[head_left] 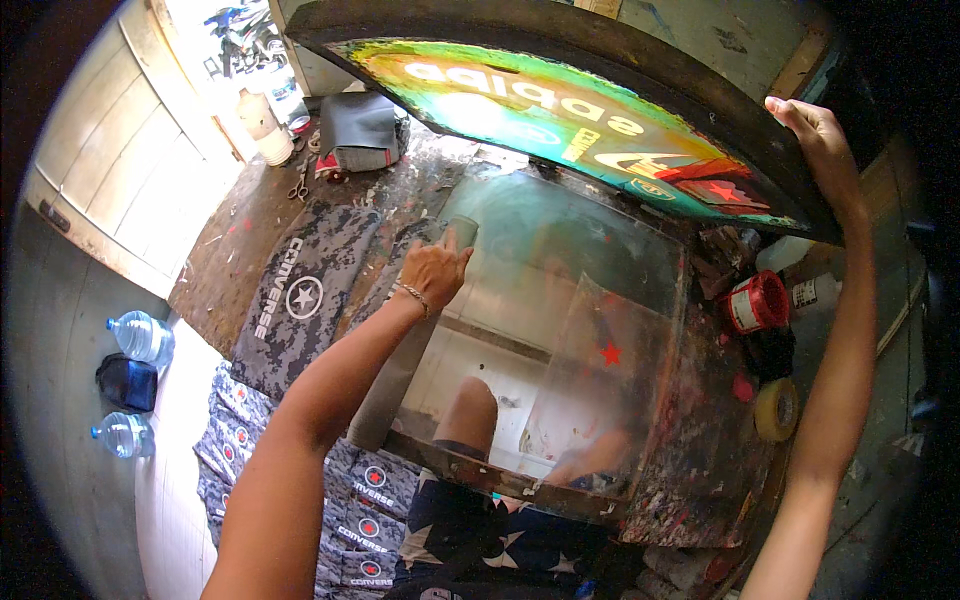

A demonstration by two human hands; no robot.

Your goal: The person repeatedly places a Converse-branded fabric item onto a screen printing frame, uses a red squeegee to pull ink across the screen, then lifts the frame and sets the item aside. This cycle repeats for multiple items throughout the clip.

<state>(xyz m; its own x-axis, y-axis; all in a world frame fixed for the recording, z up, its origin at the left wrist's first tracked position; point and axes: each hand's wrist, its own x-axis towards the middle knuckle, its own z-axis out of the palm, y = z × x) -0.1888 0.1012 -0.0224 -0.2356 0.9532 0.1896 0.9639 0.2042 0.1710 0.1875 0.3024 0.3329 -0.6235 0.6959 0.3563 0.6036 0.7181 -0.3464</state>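
Observation:
My right hand (815, 140) is closed round the right end of a dark-framed printing screen (540, 28), which is tilted up at the far side. Its colourful mesh, stained green, yellow and red, faces the table. Under it lies a shiny glass pane (500, 290) that reflects the room; a small red star (610, 354) shows on it. At the pane's left edge my left hand (435, 270), with a bracelet at the wrist, has its fingers closed at the top of a grey cloth strip (395, 375). The fingertips are partly hidden.
Grey camouflage cloth (305, 310) with a white star print lies left. Printed cloth pieces (370, 530) hang in front. Scissors (299, 182) and a plastic bottle (262, 125) stand behind. A red tub (755, 303) and tape roll (776, 410) sit right. Water bottles (142, 338) are far left.

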